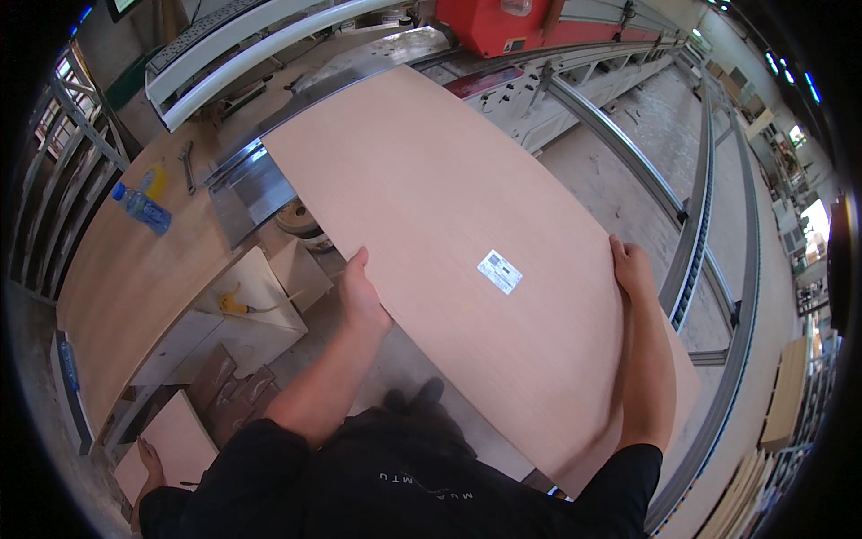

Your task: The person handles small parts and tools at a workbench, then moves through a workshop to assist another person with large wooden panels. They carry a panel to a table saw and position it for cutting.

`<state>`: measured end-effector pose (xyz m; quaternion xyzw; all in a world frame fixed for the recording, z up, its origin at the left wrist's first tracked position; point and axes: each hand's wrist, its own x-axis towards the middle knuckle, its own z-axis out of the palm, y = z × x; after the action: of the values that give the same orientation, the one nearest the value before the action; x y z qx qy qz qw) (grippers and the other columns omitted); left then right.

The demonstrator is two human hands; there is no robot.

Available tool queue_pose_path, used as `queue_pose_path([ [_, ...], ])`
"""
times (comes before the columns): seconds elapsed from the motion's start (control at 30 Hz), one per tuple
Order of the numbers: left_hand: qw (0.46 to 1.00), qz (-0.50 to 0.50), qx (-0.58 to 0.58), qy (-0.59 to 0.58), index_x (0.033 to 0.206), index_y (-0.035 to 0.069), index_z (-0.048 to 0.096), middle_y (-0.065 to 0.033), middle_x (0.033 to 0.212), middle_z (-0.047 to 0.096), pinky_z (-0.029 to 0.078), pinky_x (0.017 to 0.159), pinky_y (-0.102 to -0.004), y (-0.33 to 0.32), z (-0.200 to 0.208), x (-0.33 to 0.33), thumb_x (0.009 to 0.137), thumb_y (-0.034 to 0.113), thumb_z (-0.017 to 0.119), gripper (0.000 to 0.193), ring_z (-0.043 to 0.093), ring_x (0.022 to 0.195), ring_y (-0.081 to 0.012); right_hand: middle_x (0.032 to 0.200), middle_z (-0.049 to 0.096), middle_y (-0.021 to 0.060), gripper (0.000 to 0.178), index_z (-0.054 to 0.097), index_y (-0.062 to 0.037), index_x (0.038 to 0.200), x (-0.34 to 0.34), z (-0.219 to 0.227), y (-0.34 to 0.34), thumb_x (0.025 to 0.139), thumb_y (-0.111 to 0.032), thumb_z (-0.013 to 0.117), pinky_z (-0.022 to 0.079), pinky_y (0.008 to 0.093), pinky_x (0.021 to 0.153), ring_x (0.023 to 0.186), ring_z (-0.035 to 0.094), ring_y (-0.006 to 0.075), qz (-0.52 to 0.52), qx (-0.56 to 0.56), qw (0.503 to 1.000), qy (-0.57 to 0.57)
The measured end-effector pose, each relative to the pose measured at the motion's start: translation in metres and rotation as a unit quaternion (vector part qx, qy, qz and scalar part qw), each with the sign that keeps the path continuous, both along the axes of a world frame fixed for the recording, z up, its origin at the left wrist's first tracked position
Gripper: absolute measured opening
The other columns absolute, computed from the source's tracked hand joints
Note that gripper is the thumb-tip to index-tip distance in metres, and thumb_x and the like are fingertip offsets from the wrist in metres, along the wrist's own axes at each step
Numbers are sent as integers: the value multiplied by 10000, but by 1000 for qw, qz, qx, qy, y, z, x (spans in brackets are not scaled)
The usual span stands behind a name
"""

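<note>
A large pale wood-grain board (431,189) stretches in front of me, its far end on the metal machine table (256,193). My left hand (364,296) grips the left edge, thumb up, with the fingers hidden beneath. Across from it, my right hand (634,269) is closed on the right edge, and that forearm lies along the near right part of the board. A small white printed label (499,271) is stuck on the upper face between my hands.
A curved wooden worktop (117,269) at left carries a water bottle (144,208), a yellow bottle (153,180) and a wrench (187,166). Metal rails (620,144) run along the right. A red machine housing (494,25) stands ahead. Another person's hand (151,460) touches a smaller panel (171,440).
</note>
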<state>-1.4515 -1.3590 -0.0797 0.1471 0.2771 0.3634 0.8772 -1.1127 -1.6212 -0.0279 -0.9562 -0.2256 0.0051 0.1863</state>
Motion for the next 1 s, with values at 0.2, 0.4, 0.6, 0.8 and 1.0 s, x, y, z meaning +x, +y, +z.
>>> queue_pose_path([
  [0.2, 978, 77, 107, 161, 1330, -5, 441, -148, 1312, 524, 401, 1028, -398, 37, 0, -9, 956, 212, 509, 438, 508, 1211, -286, 909, 639, 318, 598, 679, 53, 911, -3, -1, -6, 986, -472, 405, 464, 512, 815, 911, 608, 483, 14, -25, 1000, -5],
  [0.4, 619, 219, 632, 411, 1127, 19, 564, -149, 1217, 576, 399, 998, -380, 126, 32, -70, 923, 121, 525, 231, 533, 1146, -277, 1003, 633, 321, 579, 678, 36, 1003, -1, 2, 17, 1007, -440, 350, 444, 505, 894, 1022, 583, 486, 34, -55, 997, 35],
  [0.6, 660, 105, 727, 155, 889, 4, 655, -151, 928, 683, 493, 828, -374, 163, 25, -38, 945, 171, 446, 273, 637, 902, -298, 1125, 621, 302, 585, 644, 12, 1135, 0, 7, 105, 1009, -454, 315, 422, 486, 968, 1123, 556, 457, 59, -65, 995, 49],
  [0.8, 660, 189, 714, 134, 621, 45, 537, -98, 599, 631, 497, 561, -340, 175, 1, -14, 892, 146, 426, 310, 620, 547, -246, 1097, 627, 303, 587, 650, 23, 1107, -1, 6, 179, 1003, -458, 330, 428, 489, 949, 1091, 563, 466, 60, -65, 996, 12],
  [1.0, 645, 243, 710, 146, 557, 94, 396, -80, 527, 586, 516, 554, -352, 177, 5, -14, 884, 139, 414, 330, 585, 485, -209, 1010, 636, 313, 570, 668, 35, 1031, -7, 13, 194, 999, -438, 350, 445, 502, 886, 1021, 582, 481, 38, -71, 997, 17],
])
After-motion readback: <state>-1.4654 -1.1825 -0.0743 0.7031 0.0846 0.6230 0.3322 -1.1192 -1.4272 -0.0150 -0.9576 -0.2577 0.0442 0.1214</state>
